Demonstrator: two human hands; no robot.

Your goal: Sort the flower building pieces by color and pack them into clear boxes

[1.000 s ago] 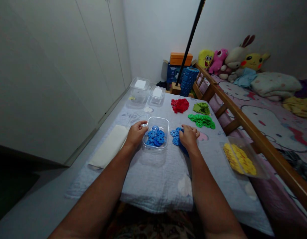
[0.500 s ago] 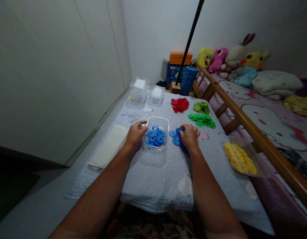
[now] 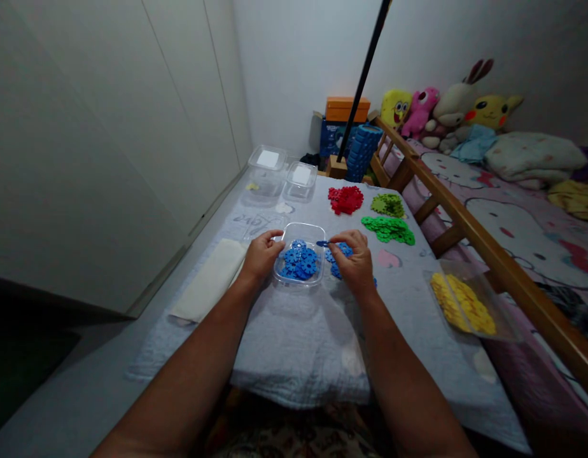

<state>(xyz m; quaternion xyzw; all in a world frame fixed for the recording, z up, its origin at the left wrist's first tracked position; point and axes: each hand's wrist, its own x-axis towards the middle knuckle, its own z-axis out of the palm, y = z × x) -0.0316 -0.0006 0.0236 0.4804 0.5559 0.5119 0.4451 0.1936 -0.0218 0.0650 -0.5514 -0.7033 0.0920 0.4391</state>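
My left hand (image 3: 264,256) grips the left rim of a clear plastic container (image 3: 301,226). Inside it lies a heap of blue snowflake discs (image 3: 300,262). Between thumb and fingers of my right hand (image 3: 354,257), a single blue snowflake disc (image 3: 322,243) is pinched, seen nearly edge-on at the container's right rim. Loose blue discs (image 3: 336,270) rest on the cloth under and beside my right hand, which partly hides them.
Red discs (image 3: 345,200), olive-green discs (image 3: 387,205) and bright green discs (image 3: 388,229) are piled farther back. Yellow discs fill a clear container (image 3: 504,324) at right. Two lidded containers (image 3: 268,173) stand at the back left, a folded cream cloth (image 3: 210,280) nearer. A wooden bed rail (image 3: 459,222) runs alongside.
My right hand has risen from the loose blue discs and moved left to the container's right rim, with one disc pinched. My left hand stays at the left rim.
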